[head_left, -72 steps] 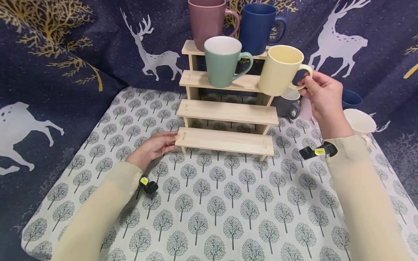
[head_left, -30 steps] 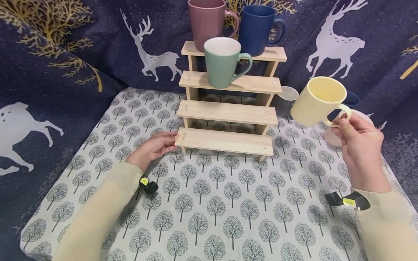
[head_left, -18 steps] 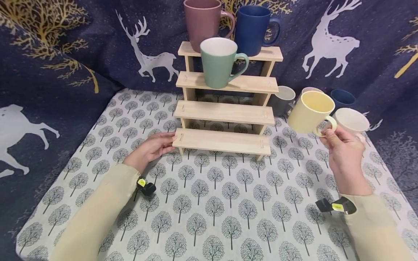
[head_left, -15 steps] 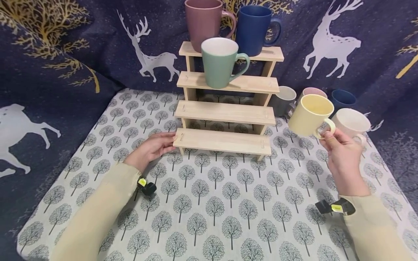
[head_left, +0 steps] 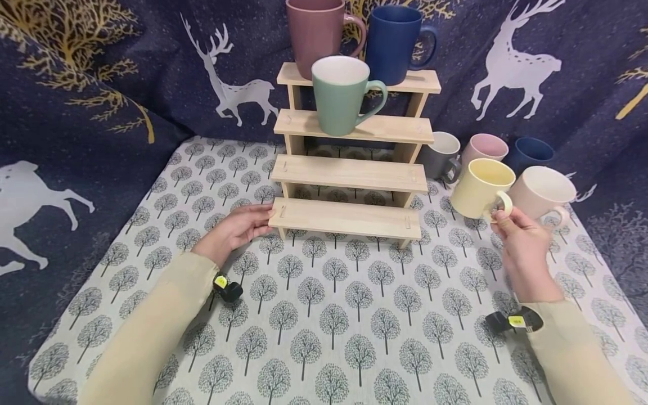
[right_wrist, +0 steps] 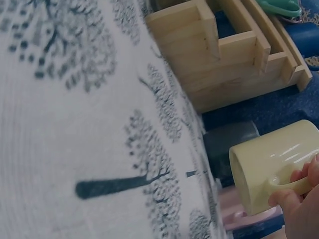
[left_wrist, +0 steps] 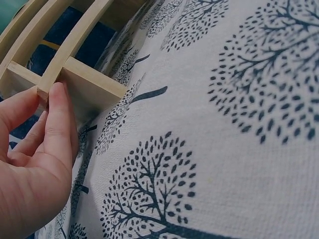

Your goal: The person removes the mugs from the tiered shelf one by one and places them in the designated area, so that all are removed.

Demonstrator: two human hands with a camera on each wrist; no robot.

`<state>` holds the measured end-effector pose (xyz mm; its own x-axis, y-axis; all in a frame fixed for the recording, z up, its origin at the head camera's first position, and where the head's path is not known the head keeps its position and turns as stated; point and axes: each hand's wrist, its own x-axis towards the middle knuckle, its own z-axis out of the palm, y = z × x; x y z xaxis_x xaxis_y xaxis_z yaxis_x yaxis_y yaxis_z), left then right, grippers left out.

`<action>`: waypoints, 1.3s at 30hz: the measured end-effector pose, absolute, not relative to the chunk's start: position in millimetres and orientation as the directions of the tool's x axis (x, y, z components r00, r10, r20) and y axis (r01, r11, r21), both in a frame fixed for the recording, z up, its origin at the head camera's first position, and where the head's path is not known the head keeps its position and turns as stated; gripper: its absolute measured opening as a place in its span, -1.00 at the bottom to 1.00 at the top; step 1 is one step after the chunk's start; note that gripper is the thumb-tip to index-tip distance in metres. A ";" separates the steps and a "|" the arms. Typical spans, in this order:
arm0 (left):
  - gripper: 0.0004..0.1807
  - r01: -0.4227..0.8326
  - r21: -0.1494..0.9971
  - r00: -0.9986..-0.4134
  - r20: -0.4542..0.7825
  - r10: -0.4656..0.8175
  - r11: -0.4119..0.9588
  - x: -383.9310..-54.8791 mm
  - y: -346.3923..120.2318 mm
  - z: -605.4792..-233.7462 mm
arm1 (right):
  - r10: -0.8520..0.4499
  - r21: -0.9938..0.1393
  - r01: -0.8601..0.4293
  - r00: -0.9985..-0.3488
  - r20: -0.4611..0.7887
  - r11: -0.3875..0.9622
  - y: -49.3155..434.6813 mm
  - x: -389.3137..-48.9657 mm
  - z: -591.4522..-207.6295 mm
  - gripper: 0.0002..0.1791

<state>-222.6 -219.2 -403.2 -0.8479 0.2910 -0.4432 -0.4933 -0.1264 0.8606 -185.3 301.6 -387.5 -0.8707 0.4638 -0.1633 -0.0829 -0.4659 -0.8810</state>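
Note:
By its handle, my right hand [head_left: 526,247] pinches a pale yellow mug [head_left: 476,188], right of the wooden tiered stand [head_left: 349,219]. In the right wrist view the yellow mug [right_wrist: 269,164] is slightly tilted, and its base seems just off the cloth. My left hand [head_left: 235,230] pinches the left end of the stand's lowest shelf between thumb and fingers, as the left wrist view shows at the board corner [left_wrist: 47,89]. A green mug [head_left: 340,95] stands on the second shelf from the top. A mauve mug [head_left: 316,36] and a blue mug [head_left: 392,48] stand on the top shelf.
Around the yellow mug stand a dark grey mug [head_left: 439,160], a pink mug [head_left: 487,145], a navy mug [head_left: 531,152] and a cream mug [head_left: 544,191]. Tree-print cloth [head_left: 334,320] covers the table. A dark deer-print curtain [head_left: 243,73] hangs behind.
My right hand has carried the yellow mug from the right end of the second shelf rightward and down, beside the other mugs. My left hand has stayed on the stand.

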 end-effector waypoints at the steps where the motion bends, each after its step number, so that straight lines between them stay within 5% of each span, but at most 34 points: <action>1: -0.34 -0.492 0.861 -0.848 -0.441 0.293 -0.130 -222.6 -219.1 -403.1 | 0.470 -0.882 -0.074 -0.865 -0.176 -0.465 302.4 -186.7 -388.6 -0.82; 12: -0.35 -0.476 0.874 -0.853 -0.431 0.293 -0.100 -223.3 -219.3 -403.5 | 0.517 -0.923 -0.009 -0.830 -0.209 -0.386 307.0 -195.2 -398.0 -0.71; 32: -0.36 -0.499 0.857 -0.843 -0.447 0.299 -0.126 -224.8 -219.9 -404.1 | 0.498 -0.869 -0.023 -0.827 -0.261 -0.494 313.7 -198.2 -401.8 -0.73; 39: -0.31 -0.485 0.866 -0.846 -0.429 0.317 -0.122 -224.7 -219.8 -404.3 | 0.426 -0.851 -0.014 -0.870 -0.249 -0.526 319.2 -197.1 -404.0 -0.76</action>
<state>-224.7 -219.8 -404.3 -0.8457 0.3170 -0.4294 -0.4853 -0.1218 0.8658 -197.1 319.2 -404.0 -0.8700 0.4256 -0.2490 -0.0136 -0.5256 -0.8506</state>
